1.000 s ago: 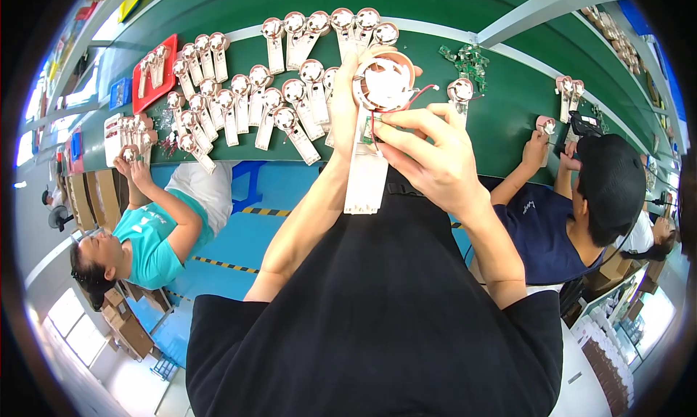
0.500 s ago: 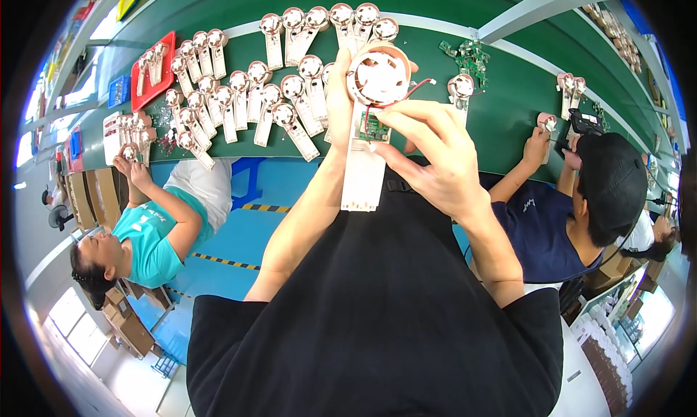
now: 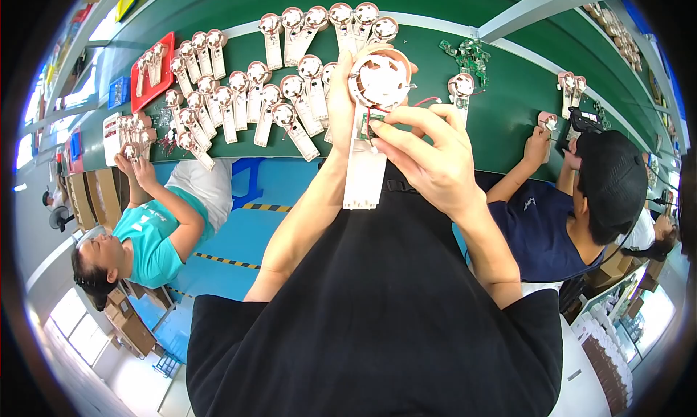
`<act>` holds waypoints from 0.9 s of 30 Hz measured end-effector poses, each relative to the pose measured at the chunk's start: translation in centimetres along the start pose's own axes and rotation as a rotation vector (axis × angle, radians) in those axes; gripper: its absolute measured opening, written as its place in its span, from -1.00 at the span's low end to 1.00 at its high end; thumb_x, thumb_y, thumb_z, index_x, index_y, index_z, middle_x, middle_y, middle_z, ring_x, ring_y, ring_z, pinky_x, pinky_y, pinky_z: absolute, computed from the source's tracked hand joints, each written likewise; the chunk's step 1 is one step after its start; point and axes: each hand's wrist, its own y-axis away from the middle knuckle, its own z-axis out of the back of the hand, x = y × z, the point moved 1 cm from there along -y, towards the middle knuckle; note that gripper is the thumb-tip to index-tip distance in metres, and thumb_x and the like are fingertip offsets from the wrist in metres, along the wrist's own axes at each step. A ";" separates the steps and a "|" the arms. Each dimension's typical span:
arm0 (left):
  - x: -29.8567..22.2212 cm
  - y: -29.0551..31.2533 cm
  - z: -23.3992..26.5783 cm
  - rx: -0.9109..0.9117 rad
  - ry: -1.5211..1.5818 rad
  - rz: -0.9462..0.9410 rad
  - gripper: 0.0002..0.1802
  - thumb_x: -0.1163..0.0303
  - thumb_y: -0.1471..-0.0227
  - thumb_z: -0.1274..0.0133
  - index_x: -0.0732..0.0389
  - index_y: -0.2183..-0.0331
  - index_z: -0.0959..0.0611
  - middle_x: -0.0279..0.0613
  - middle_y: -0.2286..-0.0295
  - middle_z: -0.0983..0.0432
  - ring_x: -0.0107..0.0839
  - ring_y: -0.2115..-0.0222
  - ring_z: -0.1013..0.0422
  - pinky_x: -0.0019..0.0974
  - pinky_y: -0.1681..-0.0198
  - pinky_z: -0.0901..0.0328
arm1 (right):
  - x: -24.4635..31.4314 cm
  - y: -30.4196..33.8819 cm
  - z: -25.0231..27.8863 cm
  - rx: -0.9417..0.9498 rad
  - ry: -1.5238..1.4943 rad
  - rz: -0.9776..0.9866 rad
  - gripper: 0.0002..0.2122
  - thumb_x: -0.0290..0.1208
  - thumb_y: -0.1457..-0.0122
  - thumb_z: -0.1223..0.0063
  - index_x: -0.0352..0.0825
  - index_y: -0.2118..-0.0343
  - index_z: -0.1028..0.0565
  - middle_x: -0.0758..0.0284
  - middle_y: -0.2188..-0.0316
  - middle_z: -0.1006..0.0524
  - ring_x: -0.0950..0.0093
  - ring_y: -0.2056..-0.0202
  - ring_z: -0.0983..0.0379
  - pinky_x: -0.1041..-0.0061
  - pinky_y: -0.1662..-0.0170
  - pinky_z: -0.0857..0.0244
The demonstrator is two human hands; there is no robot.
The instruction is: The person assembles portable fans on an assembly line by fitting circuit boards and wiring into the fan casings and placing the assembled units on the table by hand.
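A pale handheld fan body (image 3: 365, 177) with a round pinkish head hangs upright in front of my chest. My left hand (image 3: 340, 101) is closed around its head and neck from the left and behind. Set in the upper handle is a small green circuit board (image 3: 365, 125), partly covered by fingers. The thumb and index finger of my right hand (image 3: 428, 145) pinch at the board's right edge. A thin red wire (image 3: 425, 100) loops out above those fingers, and a small white part shows below the thumb.
Several similar fan bodies (image 3: 290, 123) lie in rows on the green table (image 3: 414, 54). Loose green circuit boards (image 3: 468, 58) are piled at the back right, near a single fan body (image 3: 460, 90). A red tray (image 3: 165, 72) stands left. Co-workers sit on both sides.
My right fingers have moved slightly left and in over the circuit board, covering more of it. The fan body stays nearly in place in my left hand.
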 end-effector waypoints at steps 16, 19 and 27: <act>-0.1 0.0 -0.1 -0.025 0.135 0.035 -0.35 -0.07 -0.28 0.47 0.28 0.03 -0.44 0.20 0.20 -0.49 -0.38 0.57 -0.45 -0.40 0.58 -0.39 | 0.2 -0.2 0.1 -0.027 0.008 0.031 -0.69 -0.54 0.19 -0.38 -0.25 0.28 -0.61 0.43 0.25 -0.52 0.61 0.54 -0.33 0.56 0.31 -0.27; 0.1 -0.3 0.4 0.075 0.176 0.015 -0.34 -0.09 -0.28 0.47 0.28 0.03 -0.45 0.20 0.21 -0.49 -0.35 0.60 -0.43 -0.36 0.61 -0.38 | 0.6 0.7 1.1 -0.163 -0.125 -0.130 -0.70 -0.57 0.17 -0.36 -0.28 0.29 -0.59 0.38 0.32 -0.51 0.52 0.48 -0.38 0.50 0.33 -0.30; 3.0 -3.3 4.3 -0.040 -0.196 0.031 -0.37 -0.11 -0.29 0.51 0.19 0.03 -0.41 0.03 0.24 -0.54 -0.39 0.56 -0.47 -0.41 0.58 -0.38 | -0.9 4.5 -1.7 0.005 -0.596 -0.979 -0.68 -0.44 -0.09 -0.23 -0.47 0.12 -0.49 0.38 0.44 -0.52 0.74 0.62 -0.22 0.68 0.53 -0.18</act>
